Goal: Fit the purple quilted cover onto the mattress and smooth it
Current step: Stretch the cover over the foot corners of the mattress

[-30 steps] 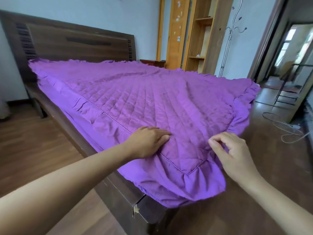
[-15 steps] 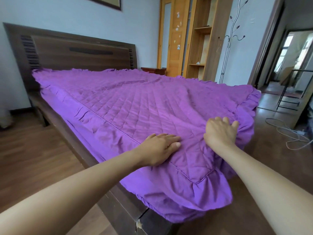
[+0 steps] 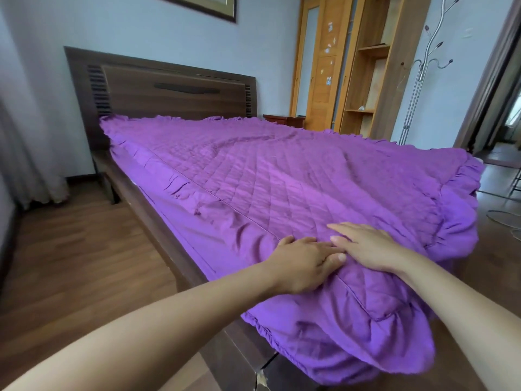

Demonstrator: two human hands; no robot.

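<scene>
Flat and holding nothing, the left hand [image 3: 303, 263] and right hand [image 3: 366, 249] touch; best sweep them apart, easing creases off the purple cover [image 3: 282, 179].

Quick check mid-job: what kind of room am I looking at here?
A home bedroom, most likely: a bed with a dark wooden headboard carrying the purple quilted cover, a wooden wardrobe at the far wall, and a metal coat stand.
</scene>
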